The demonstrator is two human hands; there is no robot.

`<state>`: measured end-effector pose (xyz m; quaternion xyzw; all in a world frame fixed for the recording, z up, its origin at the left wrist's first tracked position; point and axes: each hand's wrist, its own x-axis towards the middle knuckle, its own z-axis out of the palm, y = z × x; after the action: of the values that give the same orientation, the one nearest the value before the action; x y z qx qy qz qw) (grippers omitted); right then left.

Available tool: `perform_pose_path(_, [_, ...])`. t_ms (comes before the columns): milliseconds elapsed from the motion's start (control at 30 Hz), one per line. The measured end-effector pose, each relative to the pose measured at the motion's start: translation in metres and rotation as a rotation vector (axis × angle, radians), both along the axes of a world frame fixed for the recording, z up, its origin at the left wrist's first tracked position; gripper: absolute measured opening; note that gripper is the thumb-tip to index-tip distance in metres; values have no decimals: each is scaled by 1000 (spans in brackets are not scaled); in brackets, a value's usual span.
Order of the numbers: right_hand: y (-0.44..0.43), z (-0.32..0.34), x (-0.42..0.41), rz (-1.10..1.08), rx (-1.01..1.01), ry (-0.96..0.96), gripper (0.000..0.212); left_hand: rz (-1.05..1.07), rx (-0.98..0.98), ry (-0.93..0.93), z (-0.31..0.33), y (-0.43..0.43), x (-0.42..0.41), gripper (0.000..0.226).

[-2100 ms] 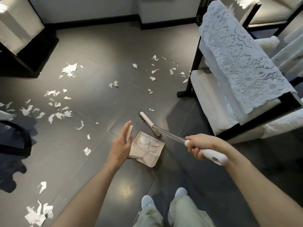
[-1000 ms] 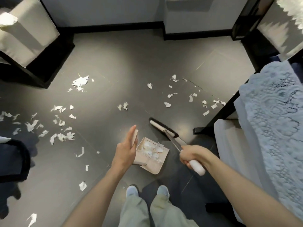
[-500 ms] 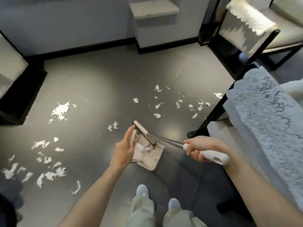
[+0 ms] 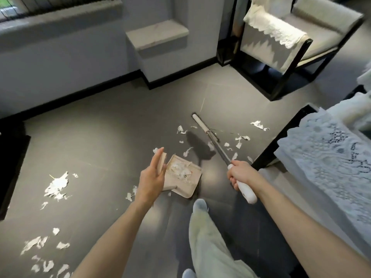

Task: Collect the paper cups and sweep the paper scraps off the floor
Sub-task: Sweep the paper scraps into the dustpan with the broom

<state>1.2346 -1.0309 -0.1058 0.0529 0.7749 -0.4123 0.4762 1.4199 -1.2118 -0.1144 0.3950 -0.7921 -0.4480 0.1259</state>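
The right hand (image 4: 240, 173) holds a long-handled broom (image 4: 219, 150). Its grip is curled tight round the white plastic handle end, which sticks out below the fist towards the person. From the fist a thin metal shaft runs up and to the left to the narrow beige broom head (image 4: 201, 125), which lies on the grey tiled floor (image 4: 112, 137) with its dark bristles turned to the right.

The left hand (image 4: 151, 177) holds a beige dustpan (image 4: 193, 178) by its flat upright handle. Its grip pinches that handle, with the fingers straight along the far side and the thumb on the near side. The pan hangs low, just left of the broom shaft. Whether it touches the floor cannot be told.

Some torn paper scraps (image 4: 242, 138) lie around the broom head, most of them to its right, with a few between the head and the pan. A heap of scraps already lies inside the dustpan. A larger clump lies well to the left (image 4: 57, 184), and more pieces are strewn at the lower left edge.

A shoe (image 4: 199, 204) in a pale colour and a light trouser leg (image 4: 206, 243) show just below the pan. On the right a white lace cloth (image 4: 329, 157) covers a black-framed chair. Another armchair (image 4: 325, 23) with a lace throw stands at the upper right by the wall.
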Motion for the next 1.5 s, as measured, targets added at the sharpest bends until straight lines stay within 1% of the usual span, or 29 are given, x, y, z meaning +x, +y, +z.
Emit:
perform_pose_path(67, [-17,-9,-30,-40,0,36,47,-36,-13,-5,-1,-26,-34,45])
perform_pose_path(167, [-41,-21,-81,-84,65,105,26,-70,-7,19,-2,-62,-87,44])
perform_pose_path(300, [-55,-25,-143,-114,162,165,22,-112,26,23,0,-99,-156,45])
perform_pose_path(433, [-61,-21,-193,-157,223,176,15,-199,34,29,3,-124,-218,44])
perform_pose_path(600, [-76,-28,-257,-255,282,178,14,-347,45,-6,10,-168,-309,44])
perform_pose_path(700, [-80,-32,-287,-354,286,165,17,-442,56,-16,13,-189,-364,45])
perform_pose_path(867, [-81,-26,-329,-553,237,101,19,-594,23,-8,21,-202,-450,45])
perform_pose_path(1067, [-62,-24,-395,-787,114,39,22,-726,-33,-52,20,-188,-564,47])
perform_pose_path(1167, [-39,-33,-450,-857,124,34,19,-737,-41,-71,17,-172,-622,48])
perform_pose_path(1300, [-1,-41,-538,-884,171,32,21,-691,-35,-79,9,-151,-698,47])
perform_pose_path(1433, [39,-50,-623,-880,253,31,16,-674,-38,-65,0,-130,-769,46])
perform_pose_path(1500, [54,-54,-649,-885,272,41,17,-680,-54,-74,-3,-124,-790,46])
